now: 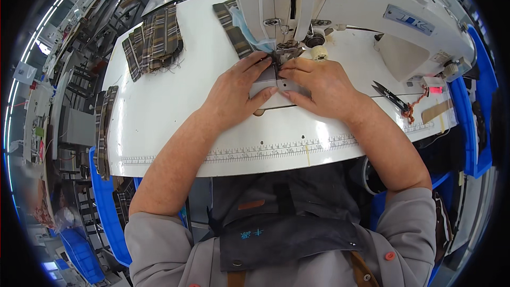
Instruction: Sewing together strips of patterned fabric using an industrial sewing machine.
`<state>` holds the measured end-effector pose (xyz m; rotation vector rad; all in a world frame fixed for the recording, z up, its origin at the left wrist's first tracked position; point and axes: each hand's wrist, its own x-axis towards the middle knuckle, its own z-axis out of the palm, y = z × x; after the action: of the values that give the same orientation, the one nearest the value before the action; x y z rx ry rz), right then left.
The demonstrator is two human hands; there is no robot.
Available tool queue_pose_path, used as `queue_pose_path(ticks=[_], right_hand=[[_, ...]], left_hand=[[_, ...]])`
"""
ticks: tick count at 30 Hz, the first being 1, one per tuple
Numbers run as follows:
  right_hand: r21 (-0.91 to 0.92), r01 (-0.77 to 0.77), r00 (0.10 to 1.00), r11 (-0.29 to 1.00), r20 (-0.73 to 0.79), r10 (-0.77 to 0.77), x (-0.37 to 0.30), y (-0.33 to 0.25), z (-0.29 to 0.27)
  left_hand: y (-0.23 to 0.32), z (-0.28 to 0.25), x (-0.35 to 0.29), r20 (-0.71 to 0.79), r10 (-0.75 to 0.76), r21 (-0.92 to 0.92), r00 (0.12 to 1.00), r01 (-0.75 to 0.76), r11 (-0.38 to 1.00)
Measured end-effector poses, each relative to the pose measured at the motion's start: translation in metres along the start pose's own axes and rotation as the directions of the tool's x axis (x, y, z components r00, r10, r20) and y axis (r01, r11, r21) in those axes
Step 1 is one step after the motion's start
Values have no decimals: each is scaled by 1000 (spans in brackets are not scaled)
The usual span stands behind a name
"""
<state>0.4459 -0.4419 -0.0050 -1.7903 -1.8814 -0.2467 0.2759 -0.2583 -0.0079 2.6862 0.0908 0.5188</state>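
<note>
Both of my hands meet at the needle area of a white sewing machine [350, 5]. My left hand [234, 87] has its fingers bent together at the left of the presser foot [287, 52], over the near end of a dark plaid fabric piece [229, 25]. My right hand [324, 85] curls in from the other side, its fingertips close beside the foot. Between them shows a narrow dark bit; what the right fingertips pinch is hidden. Both thumbs point at each other over the metal plate [263, 89]. A pale blue cloth-like piece [244, 26] hangs by the machine head.
Stacked plaid pieces [154, 42] lie on the white table [154, 106] at left; more plaid fabric [105, 127] hangs over its left edge. Thread snips [390, 95] lie at right. A ruler strip [255, 151] runs along the front. Blue bins [109, 207] flank the table.
</note>
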Motion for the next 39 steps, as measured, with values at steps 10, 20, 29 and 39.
queue_pose_path(ticks=[10, 20, 29, 39], right_hand=[[20, 5, 1000, 1000, -8, -4, 0, 1, -1], [27, 14, 1000, 1000, 0, -14, -4, 3, 0], [34, 61, 996, 998, -62, -59, 0, 6, 5], [31, 46, 998, 998, -36, -45, -5, 5, 0]], left_hand=[[3, 0, 0, -4, -26, 55, 1000, 26, 998], [24, -26, -24, 73, -119, -63, 990, 124, 990], [78, -33, -115, -22, -100, -119, 995, 97, 988], [-8, -110, -86, -410, -593, -331, 693, 493, 805]])
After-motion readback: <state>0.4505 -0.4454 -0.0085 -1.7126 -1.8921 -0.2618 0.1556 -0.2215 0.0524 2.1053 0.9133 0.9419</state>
